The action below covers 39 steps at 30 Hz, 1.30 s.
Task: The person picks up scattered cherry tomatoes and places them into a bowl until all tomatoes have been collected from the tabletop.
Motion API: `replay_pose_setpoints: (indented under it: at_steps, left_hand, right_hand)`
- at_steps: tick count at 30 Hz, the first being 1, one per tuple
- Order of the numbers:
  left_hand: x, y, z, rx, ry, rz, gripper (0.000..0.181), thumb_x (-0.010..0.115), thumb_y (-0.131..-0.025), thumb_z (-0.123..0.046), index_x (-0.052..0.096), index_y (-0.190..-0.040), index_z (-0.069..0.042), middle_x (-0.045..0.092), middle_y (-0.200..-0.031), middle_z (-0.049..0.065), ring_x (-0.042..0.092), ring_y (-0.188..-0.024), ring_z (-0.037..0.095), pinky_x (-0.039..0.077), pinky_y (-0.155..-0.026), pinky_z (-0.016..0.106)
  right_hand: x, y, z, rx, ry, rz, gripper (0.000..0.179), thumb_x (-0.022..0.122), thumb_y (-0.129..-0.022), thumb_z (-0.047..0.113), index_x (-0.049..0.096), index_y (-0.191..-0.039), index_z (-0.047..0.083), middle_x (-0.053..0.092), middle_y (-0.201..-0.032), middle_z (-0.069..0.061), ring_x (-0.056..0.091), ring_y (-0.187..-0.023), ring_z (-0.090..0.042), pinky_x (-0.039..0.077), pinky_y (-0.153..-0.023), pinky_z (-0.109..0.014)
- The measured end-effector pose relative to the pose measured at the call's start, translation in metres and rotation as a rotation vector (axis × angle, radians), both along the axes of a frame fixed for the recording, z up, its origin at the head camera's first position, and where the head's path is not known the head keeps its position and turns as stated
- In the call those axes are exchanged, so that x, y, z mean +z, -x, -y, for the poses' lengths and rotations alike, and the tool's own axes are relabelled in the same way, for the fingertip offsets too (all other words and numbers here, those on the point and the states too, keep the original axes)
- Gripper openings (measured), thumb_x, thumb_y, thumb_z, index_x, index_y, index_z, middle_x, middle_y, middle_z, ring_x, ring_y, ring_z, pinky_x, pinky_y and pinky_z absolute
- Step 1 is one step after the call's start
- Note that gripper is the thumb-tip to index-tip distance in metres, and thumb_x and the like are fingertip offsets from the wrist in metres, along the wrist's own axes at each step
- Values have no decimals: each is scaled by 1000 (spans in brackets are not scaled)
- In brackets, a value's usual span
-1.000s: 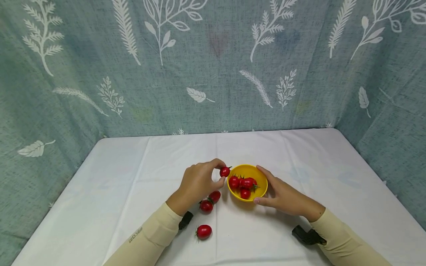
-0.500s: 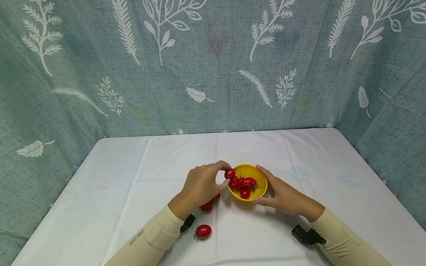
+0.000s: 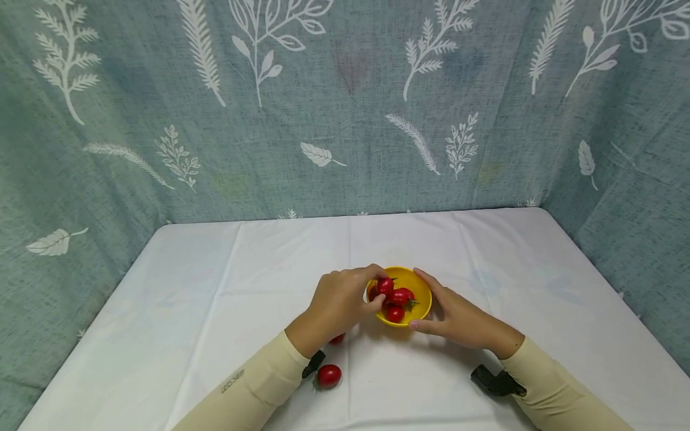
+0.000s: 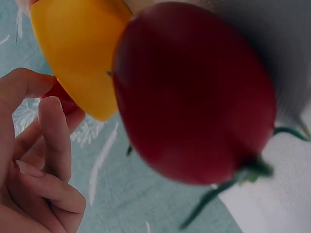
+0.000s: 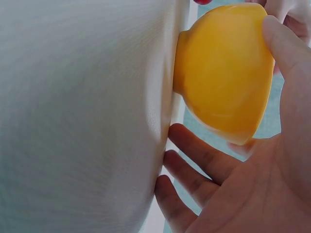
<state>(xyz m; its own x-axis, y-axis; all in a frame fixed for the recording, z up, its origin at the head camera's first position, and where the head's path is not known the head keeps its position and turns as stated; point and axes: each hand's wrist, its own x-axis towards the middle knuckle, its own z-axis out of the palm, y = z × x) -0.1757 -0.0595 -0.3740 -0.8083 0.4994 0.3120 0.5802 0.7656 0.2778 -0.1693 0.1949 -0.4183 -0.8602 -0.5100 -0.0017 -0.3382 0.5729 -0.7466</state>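
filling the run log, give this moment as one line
left hand pinches tomato at mouth of yellow bowl; right hand holds bowl; more tomatoes inside; loose tomatoes on white cloth

the bowl (image 5: 223, 73) looks like smooth, glossy plastic; the tomatoes (image 3: 329, 376) are smooth and shiny; the white cloth (image 3: 162, 311) is matt, the curtain (image 3: 350, 126) woven fabric.

Ahead of me a grey-green curtain (image 3: 350, 126) hangs behind the table (image 3: 280, 251) and comes forward along both its sides; white sprigs and single leaves (image 3: 316, 154) are printed over it, with faint reddish and yellowish patches between; a white cloth (image 3: 501, 257) covers the tabletop, long creases running back to front; the light is soft.
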Motion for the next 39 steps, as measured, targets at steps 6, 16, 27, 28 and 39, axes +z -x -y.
replay_pose_setpoints:
  at_steps: [6,16,27,28,39]
  left_hand:
    - [-4,1,-3,-14,15,-24,32,78,-86,-30,69,-115,-19,76,-97,-5,56,-61,6,45,-55,16]
    - [-9,4,-7,-43,45,-28,31,77,-87,-32,70,-113,-18,76,-96,-5,55,-61,4,46,-55,16]
    - [-11,5,-9,-44,40,25,33,78,-87,-34,70,-115,-17,76,-98,-2,56,-63,7,47,-57,18]
    - [-11,6,-9,-45,38,27,33,78,-87,-34,70,-115,-17,76,-98,-2,57,-63,7,48,-57,18]
    - [-4,4,-3,-33,43,34,36,78,-87,-34,69,-119,-20,75,-113,-4,71,-82,13,56,-66,28]
  right_hand:
    - [0,0,0,6,-8,5,99,72,-89,48,12,-161,14,29,-162,-17,30,-149,-40,24,-117,-63]
    - [0,0,1,8,-4,7,100,72,-89,48,13,-160,11,31,-161,-17,32,-148,-39,26,-117,-61]
    - [2,0,1,-17,-13,31,105,76,-85,50,12,-161,14,30,-162,-14,31,-149,-36,26,-118,-59]
    - [2,0,1,-14,-15,26,105,75,-85,50,12,-161,14,30,-162,-15,31,-149,-37,26,-118,-60]
    - [0,1,1,-18,-13,26,104,75,-86,50,12,-161,14,28,-163,-16,29,-150,-39,25,-117,-61]
